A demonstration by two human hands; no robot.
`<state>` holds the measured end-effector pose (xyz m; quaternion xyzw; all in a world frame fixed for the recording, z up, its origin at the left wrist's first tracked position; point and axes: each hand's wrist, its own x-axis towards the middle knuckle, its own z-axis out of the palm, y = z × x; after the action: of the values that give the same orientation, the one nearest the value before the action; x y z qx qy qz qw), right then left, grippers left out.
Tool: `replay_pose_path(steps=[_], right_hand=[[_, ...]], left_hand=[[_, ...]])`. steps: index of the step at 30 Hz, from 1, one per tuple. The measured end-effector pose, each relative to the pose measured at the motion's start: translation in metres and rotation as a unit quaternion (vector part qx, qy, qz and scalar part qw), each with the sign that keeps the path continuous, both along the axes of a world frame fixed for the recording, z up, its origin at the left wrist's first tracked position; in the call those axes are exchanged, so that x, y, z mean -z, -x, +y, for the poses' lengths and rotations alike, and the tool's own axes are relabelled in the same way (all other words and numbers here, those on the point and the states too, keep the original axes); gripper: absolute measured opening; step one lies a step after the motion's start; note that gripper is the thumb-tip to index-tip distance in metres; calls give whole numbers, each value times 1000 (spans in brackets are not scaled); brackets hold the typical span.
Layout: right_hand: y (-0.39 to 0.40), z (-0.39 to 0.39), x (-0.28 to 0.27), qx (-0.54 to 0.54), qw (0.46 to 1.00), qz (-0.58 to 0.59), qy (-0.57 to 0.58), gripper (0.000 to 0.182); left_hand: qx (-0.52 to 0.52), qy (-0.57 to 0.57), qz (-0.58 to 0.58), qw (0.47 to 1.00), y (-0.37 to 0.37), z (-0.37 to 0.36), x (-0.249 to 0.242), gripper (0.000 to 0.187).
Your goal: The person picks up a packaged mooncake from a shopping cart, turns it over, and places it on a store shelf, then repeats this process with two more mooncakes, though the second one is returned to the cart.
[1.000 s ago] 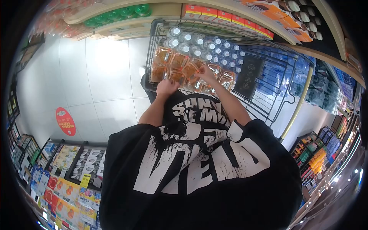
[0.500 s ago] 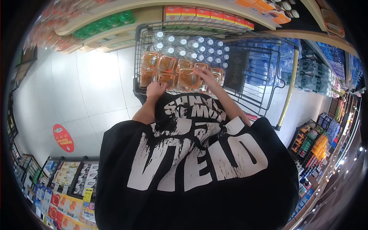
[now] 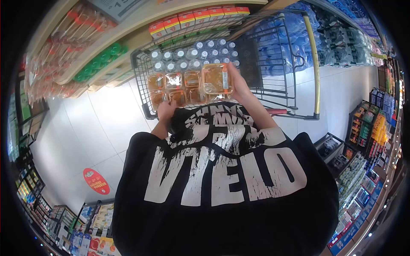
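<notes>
My right hand (image 3: 240, 87) grips the right side of a clear plastic package (image 3: 215, 79) with orange-brown food inside, raised above the others. The exact food cannot be made out. More packages of the same kind (image 3: 176, 96) lie in rows in the near part of a wire shopping cart (image 3: 141, 91). My left hand (image 3: 166, 110) is at the cart's near rim, beside the nearest packages. Its fingers are curled together; what they grip, if anything, is hidden. Behind the packages stand several bottles (image 3: 180, 53) with white caps.
Beyond the cart runs a shelf with red and white boxes (image 3: 186, 19) and green-topped goods (image 3: 104, 59). Blue-wrapped bottle packs (image 3: 294, 38) are stacked past the cart's yellow handle (image 3: 314, 64). A red oval floor sticker (image 3: 96, 181) lies at lower left.
My right hand has lifted one package up from among the others. My left hand stays at the near rim. The view has turned, so the cart appears farther left and tilted.
</notes>
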<state>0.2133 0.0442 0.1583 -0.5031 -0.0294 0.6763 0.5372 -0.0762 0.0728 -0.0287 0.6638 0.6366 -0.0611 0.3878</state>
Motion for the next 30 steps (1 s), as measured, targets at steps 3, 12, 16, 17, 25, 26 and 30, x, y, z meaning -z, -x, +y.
replay_pose_path(steps=[3, 12, 16, 17, 25, 26, 30], right_hand=[[-14, -7, -6, -8, 997, 63, -50, 51], [-13, -6, -12, -48, 988, 139, -36, 46], [-17, -6, -15, -66, 987, 138, -41, 46], [-20, -5, -16, -69, 989, 122, -51, 46], [-33, -11, -23, -66, 983, 155, -66, 40], [-34, -11, -26, -69, 983, 158, -67, 40], [-37, -14, -41, -50, 984, 125, -114, 43]], left_hand=[[3, -25, 4, 1000, -2, -2, -5, 42], [-80, -81, 56, 992, -10, -23, -2, 38], [-40, -69, -99, 992, -17, -25, 2, 33], [39, -73, -184, 979, -21, -21, 1, 33], [-257, 191, -496, 807, -116, -18, -179, 43], [-273, 209, -561, 753, -125, -15, -195, 50], [-181, 218, -569, 772, -141, -7, -231, 54]])
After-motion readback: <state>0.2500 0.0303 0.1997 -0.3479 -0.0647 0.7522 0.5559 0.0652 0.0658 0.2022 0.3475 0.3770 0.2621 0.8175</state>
